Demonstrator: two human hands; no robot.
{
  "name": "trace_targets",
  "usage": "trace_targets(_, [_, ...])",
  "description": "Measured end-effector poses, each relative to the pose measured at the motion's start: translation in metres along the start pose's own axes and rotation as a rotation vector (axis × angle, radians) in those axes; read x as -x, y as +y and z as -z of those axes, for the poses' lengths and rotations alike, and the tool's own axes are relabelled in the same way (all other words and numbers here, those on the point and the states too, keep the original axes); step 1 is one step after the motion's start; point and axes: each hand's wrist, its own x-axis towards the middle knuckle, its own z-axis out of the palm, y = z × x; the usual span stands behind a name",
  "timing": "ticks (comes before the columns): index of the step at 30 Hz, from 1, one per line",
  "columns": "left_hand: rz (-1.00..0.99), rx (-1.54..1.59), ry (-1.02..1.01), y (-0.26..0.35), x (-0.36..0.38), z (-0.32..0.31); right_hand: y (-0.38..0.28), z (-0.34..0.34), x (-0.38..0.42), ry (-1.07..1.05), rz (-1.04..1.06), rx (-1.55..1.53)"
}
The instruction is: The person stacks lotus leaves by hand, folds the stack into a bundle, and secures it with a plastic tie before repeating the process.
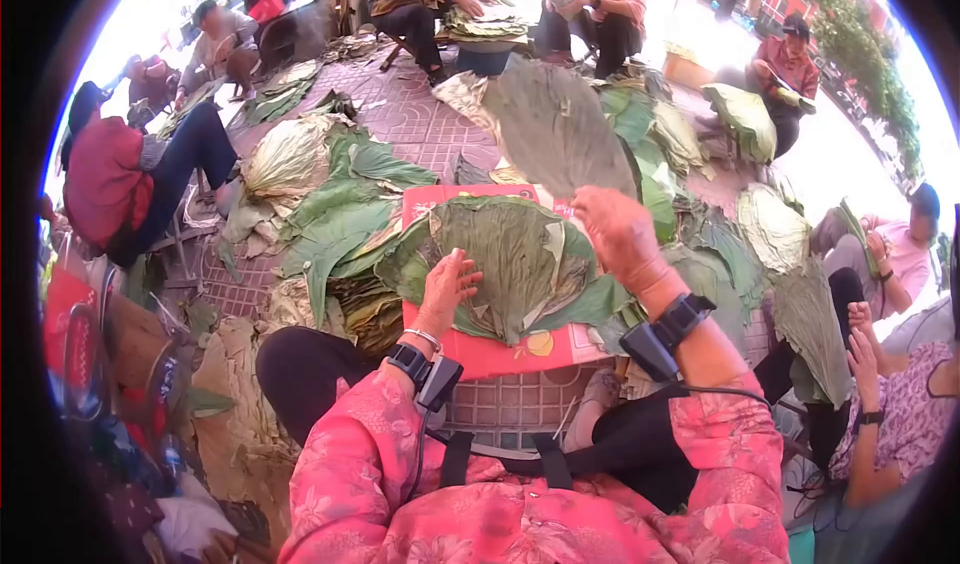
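Pinched in my right hand (618, 234) is the lower edge of a large grey-green dried lotus leaf (562, 124), which stands raised and spread out beyond the red cardboard box (478, 356). On that box in front of me lies a fan-shaped stack of green and brown lotus leaves (515, 259). My left hand (448, 292) is at the left part of this stack, palm turned inward and fingers stretched out, with nothing held in it.
Piles of green leaves (345, 219) and pale dried leaves (290, 159) spread over the paving to the left. More leaves (715, 254) lie at the right. Several seated people surround me, including a person in red (115, 179) and one in a patterned top (895, 414).
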Motion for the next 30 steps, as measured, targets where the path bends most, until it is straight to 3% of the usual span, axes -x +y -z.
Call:
trace_targets(5, [0.108, 0.508, 0.215, 0.002, -0.008, 0.039, -0.042, -0.101, 0.067, -0.276, 0.08, -0.114])
trace_targets(6, [-0.057, 0.667, 0.139, 0.016, 0.006, 0.016, -0.044, -0.109, 0.084, -0.298, 0.092, -0.124])
trace_targets(9, [-0.203, 0.33, 0.19, -0.004, -0.01, 0.028, -0.051, -0.121, 0.106, -0.336, 0.101, -0.165])
trace_targets(10, [-0.246, 0.236, 0.29, -0.006, -0.009, 0.027, -0.052, -0.119, 0.108, -0.341, 0.089, -0.181])
trace_targets(13, [-0.13, -0.031, 0.494, -0.003, -0.011, 0.028, -0.058, -0.112, 0.103, -0.318, 0.07, -0.2])
trace_targets(23, [-0.305, 0.021, 0.483, 0.0, -0.016, 0.036, -0.077, -0.13, 0.107, -0.29, 0.035, -0.307])
trace_targets(26, [-0.382, -0.272, 0.677, -0.004, -0.019, 0.038, -0.076, -0.136, 0.113, -0.334, 0.038, -0.312])
trace_targets(29, [-0.438, -0.733, 1.092, 0.013, -0.01, 0.017, -0.079, -0.126, 0.111, -0.376, -0.079, -0.386])
trace_targets(30, [-0.484, -0.806, 1.038, 0.02, -0.004, 0.013, -0.075, -0.127, 0.111, -0.314, -0.104, -0.342])
